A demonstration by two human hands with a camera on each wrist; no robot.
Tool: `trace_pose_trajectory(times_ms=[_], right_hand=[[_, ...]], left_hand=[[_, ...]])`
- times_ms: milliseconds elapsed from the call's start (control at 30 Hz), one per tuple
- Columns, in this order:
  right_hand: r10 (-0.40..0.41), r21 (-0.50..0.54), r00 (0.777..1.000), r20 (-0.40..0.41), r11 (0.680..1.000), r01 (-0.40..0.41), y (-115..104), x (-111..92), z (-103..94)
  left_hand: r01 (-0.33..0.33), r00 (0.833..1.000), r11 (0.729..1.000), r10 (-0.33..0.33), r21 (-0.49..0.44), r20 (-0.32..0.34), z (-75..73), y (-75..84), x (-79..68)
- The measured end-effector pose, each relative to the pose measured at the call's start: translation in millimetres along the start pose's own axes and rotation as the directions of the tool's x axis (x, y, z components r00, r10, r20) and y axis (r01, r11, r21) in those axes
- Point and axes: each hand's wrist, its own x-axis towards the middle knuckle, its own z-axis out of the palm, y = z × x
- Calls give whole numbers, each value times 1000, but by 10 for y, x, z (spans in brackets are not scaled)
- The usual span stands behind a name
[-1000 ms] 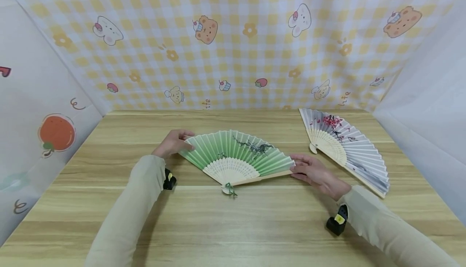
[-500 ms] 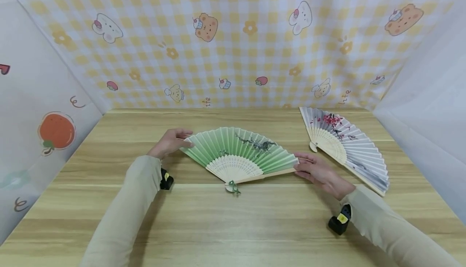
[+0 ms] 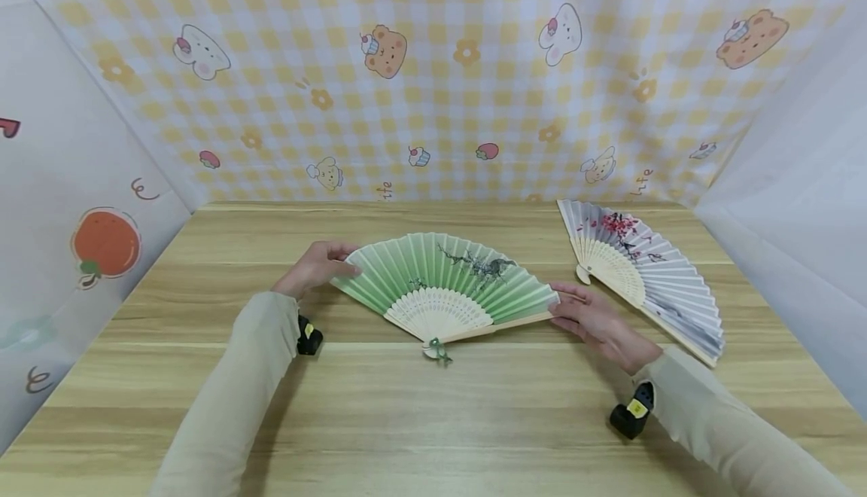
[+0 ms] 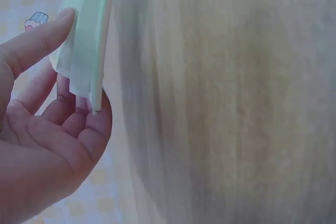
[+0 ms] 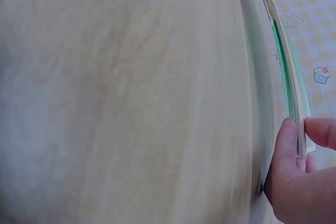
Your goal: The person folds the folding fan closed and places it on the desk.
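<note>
A green folding fan (image 3: 440,271) is spread wide between my hands, with a dark branch print on its cloth and pale pierced ribs. A green cord hangs at its pivot, which points toward me. My left hand (image 3: 317,267) pinches the fan's left end; in the left wrist view the thumb lies on the pleats (image 4: 86,40) and the other fingers curl behind. My right hand (image 3: 599,325) pinches the right end. In the right wrist view its thumb and fingers grip the outer guard stick (image 5: 294,87) near the tip.
A white-and-grey folding fan (image 3: 643,278) with red blossoms lies spread on the wooden table (image 3: 433,422) at the back right, just beyond my right hand. A yellow checked cloth (image 3: 433,105) hangs behind the table, and white cloth walls stand at both sides.
Both hands keep their hold on the green fan. The fan has shifted slightly right and away from me, and it looks a little wider spread. The white-and-grey fan has not moved.
</note>
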Motion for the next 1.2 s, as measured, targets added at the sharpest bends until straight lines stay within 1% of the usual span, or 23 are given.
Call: trace_pose_trajectory(times_ms=[200, 267, 433, 667, 867, 967, 1067, 1200], right_hand=[[14, -21, 1000, -8, 1000, -14, -16, -31, -7], [16, -22, 1000, -11, 1000, -16, -20, -39, -1], [9, 3, 1000, -11, 1000, -9, -28, -53, 16], [11, 47, 1000, -19, 999, -10, -55, -70, 55], [3, 76, 999, -50, 997, 1, -100, -83, 88], [-7, 80, 998, -63, 997, 12, -118, -90, 91], [-16, 100, 997, -73, 995, 24, -140, -101, 85], [-36, 124, 998, -53, 991, 42, -191, -116, 57]], left_hand=[[10, 1000, 1000, -10, 3, 1, 16, 23, -19], [1, 1000, 1000, -1, 2, 3, 17, 31, -37], [-25, 1000, 1000, 25, -14, 2, 21, 49, -79], [-53, 999, 998, 53, -33, 10, 21, 62, -98], [-63, 997, 996, 66, -61, 49, 20, 73, -140], [-54, 995, 995, 61, -80, 76, 3, 81, -164], [-39, 991, 990, 55, -139, 119, -18, 86, -186], [-19, 985, 978, 54, -207, 161, -43, 85, -215]])
